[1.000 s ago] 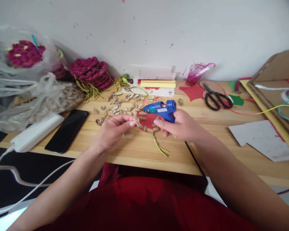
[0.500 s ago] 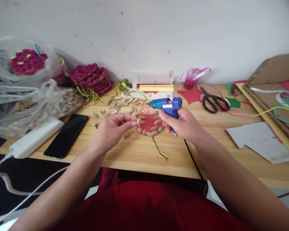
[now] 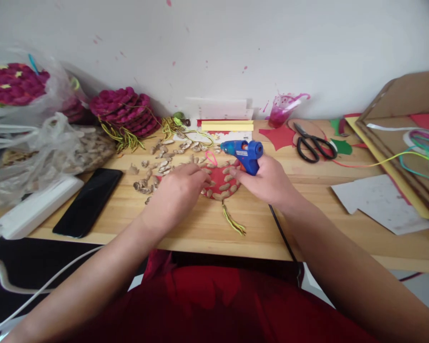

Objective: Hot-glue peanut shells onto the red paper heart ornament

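Note:
A round red disc (image 3: 219,178) lies on the table, edged with a ring of peanuts (image 3: 221,195) and with others set further in. My left hand (image 3: 180,190) is over the disc's left edge, fingers bent down and closed around a peanut that they mostly hide. Gripped in my right hand (image 3: 271,181) is a blue hot glue gun (image 3: 246,153), its nozzle pointing left above the disc's far edge. A pink loop (image 3: 210,157) shows at the disc's top, and a yellow-green tassel (image 3: 233,220) hangs from its near side.
Loose peanut shells (image 3: 164,164) lie left of the disc. Further left are a phone (image 3: 87,202), a white power strip (image 3: 39,205) and plastic bags (image 3: 46,152). Scissors (image 3: 314,143), a cup of magenta paint (image 3: 282,112) and cardboard (image 3: 402,102) are to the right.
My left hand has brought the pinched peanut down onto the disc's left edge, its back now turned up. The glue gun stays in my right hand. The view has shifted slightly.

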Available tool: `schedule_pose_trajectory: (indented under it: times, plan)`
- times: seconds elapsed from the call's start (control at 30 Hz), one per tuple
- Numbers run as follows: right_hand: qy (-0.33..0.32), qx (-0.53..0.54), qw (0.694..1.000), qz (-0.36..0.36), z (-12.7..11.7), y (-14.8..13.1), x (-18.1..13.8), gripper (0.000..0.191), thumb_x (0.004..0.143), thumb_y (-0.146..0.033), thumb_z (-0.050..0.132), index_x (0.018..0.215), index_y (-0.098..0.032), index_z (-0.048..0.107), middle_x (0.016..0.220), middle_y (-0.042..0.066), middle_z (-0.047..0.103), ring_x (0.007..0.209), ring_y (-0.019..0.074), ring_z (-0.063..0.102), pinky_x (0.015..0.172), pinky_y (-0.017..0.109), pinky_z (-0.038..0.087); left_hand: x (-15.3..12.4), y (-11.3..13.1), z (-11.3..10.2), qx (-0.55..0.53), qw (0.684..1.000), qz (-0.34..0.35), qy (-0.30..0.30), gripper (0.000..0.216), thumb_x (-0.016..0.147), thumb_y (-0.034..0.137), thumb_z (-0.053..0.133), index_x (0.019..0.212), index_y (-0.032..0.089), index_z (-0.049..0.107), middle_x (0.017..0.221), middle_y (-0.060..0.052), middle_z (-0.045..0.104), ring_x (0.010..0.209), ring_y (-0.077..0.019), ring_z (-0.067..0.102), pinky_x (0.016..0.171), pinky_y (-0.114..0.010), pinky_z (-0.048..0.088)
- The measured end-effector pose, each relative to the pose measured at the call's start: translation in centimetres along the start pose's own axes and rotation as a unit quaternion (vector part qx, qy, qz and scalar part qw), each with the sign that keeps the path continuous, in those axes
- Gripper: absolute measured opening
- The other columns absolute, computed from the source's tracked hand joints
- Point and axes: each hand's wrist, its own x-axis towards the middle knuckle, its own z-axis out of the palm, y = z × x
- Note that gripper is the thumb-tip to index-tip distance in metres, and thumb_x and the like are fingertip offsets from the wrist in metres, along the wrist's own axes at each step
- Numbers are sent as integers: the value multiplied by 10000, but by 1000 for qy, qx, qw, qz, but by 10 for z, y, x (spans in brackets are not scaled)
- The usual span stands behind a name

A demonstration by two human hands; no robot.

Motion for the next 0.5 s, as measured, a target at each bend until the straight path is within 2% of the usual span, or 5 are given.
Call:
schedule_pose_trajectory:
  times: [0.17,0.27,0.33,0.5]
  plan:
    - [-25,-37,999,-5,4,0,-1,265,748,-318,829,986,-232,749,899,57,794,873,305,749,790,436,572,0,2,0,70,996,45,-19,198,974,122,539,973,180,729,928,-90,694,900,-254,636,781,-362,512]
    - [-17,-57,998,-19,8,1,-1,353,740,-324,843,1067,-236,743,963,72,797,928,327,749,813,447,565,3,4,-3,99,992,72,-33,199,964,92,529,915,157,710,910,-107,686,912,-283,617,773,-391,521]
    - [-16,-56,998,-23,10,1,-2,421,740,-300,849,1138,-235,729,983,76,799,962,333,750,834,450,562,4,6,-5,109,990,82,-38,198,963,90,535,880,157,701,886,-106,679,900,-284,611,768,-393,522]
    - [-27,-67,997,-26,15,1,-6,432,763,-302,851,1167,-227,716,979,85,805,937,328,758,849,459,558,5,8,-7,116,988,93,-37,180,972,110,549,893,156,704,880,-103,678,901,-285,599,772,-394,519]
